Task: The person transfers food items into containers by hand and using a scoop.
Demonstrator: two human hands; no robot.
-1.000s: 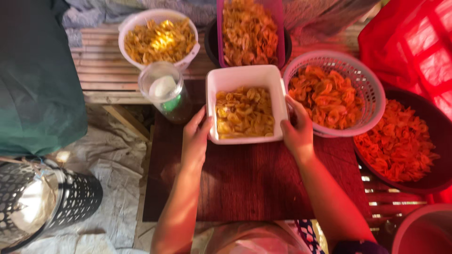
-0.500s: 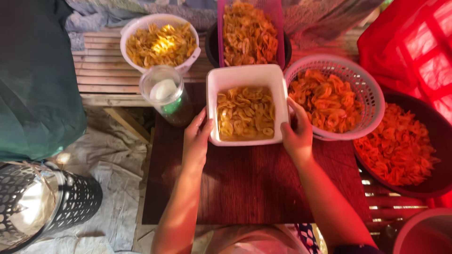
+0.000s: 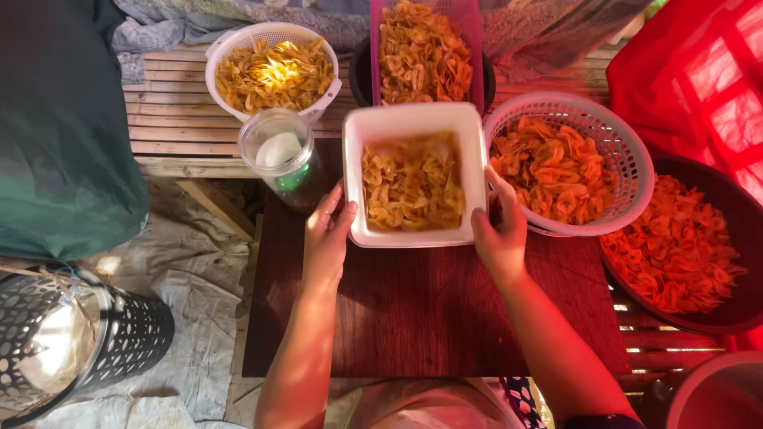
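white tub (image 3: 414, 119), fingers (image 3: 338, 208) pressing both sides

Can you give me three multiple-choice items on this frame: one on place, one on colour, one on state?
1. Where is the clear jar relative to the white square tub?
A. to its left
B. to its right
C. inside it

2. What colour is the round basket beside the right hand?
A. green
B. pink
C. black

3. How do the hands meet the tub?
A. both off it
B. only the left hand touches
C. one on each side, gripping it

Answers: 1 A, the jar stands off the tub's left edge. 2 B, its mesh wall is pink. 3 C, fingers of both hands press the tub's opposite sides.
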